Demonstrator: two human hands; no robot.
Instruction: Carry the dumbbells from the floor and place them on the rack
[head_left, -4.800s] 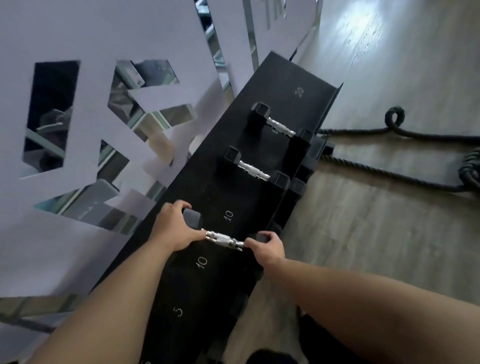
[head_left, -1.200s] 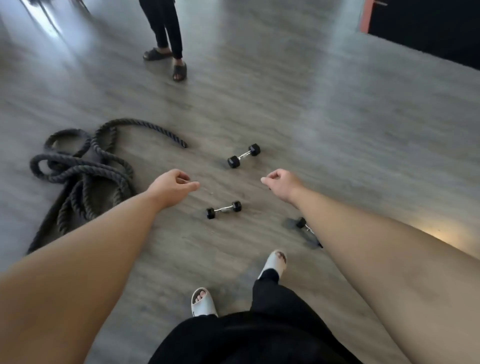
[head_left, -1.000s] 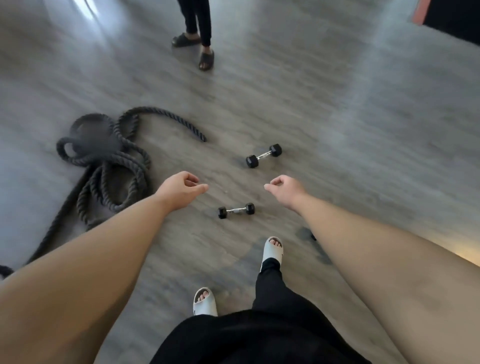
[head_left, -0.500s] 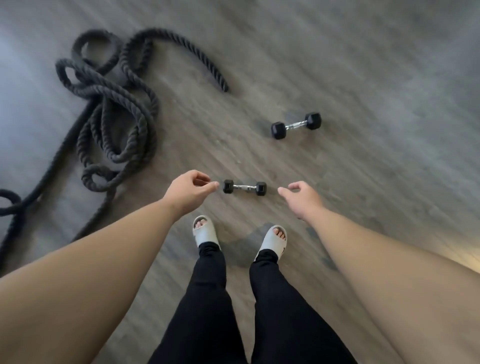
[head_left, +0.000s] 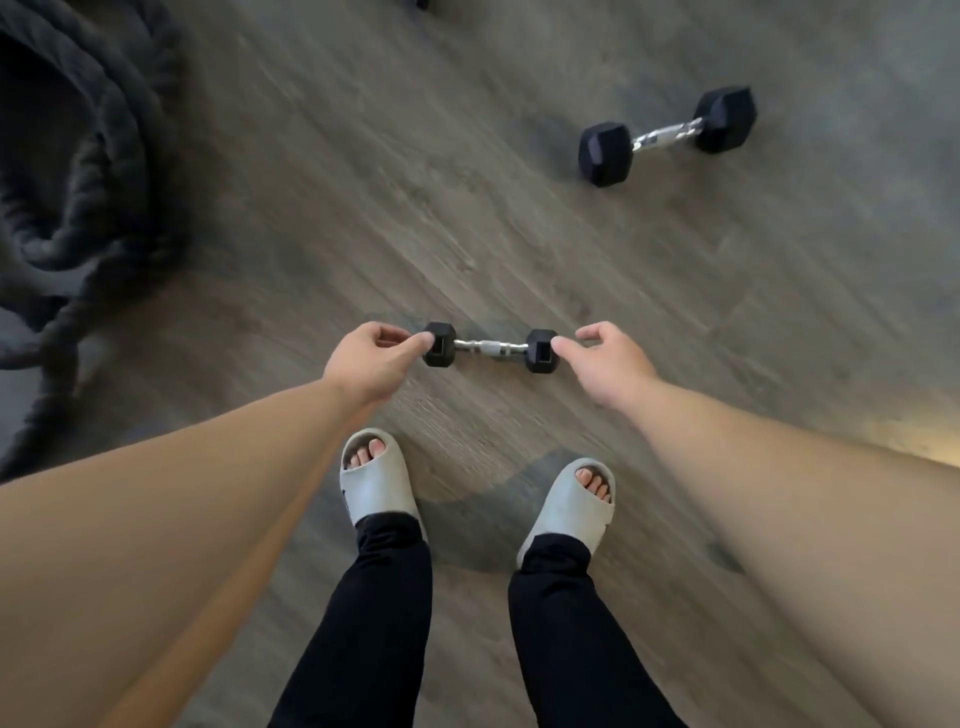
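Observation:
A small black hex dumbbell (head_left: 491, 348) with a chrome handle lies on the grey wood floor just in front of my feet. My left hand (head_left: 371, 361) reaches its left head, fingertips touching the outer face, fingers loosely curled. My right hand (head_left: 605, 358) is at the right head, with the index fingertip against it. Neither hand is closed around the dumbbell, which rests on the floor. A larger black hex dumbbell (head_left: 667, 136) lies further away to the right. The rack is out of view.
A thick black battle rope (head_left: 78, 156) is coiled on the floor at the left. My feet in grey slides (head_left: 376, 480) stand just behind the small dumbbell. A dark edge of another object (head_left: 421, 4) shows at the top.
I have bent lower and closer to the floor. Both hands have dropped from above the small dumbbell to its two heads. The view no longer reaches the standing person.

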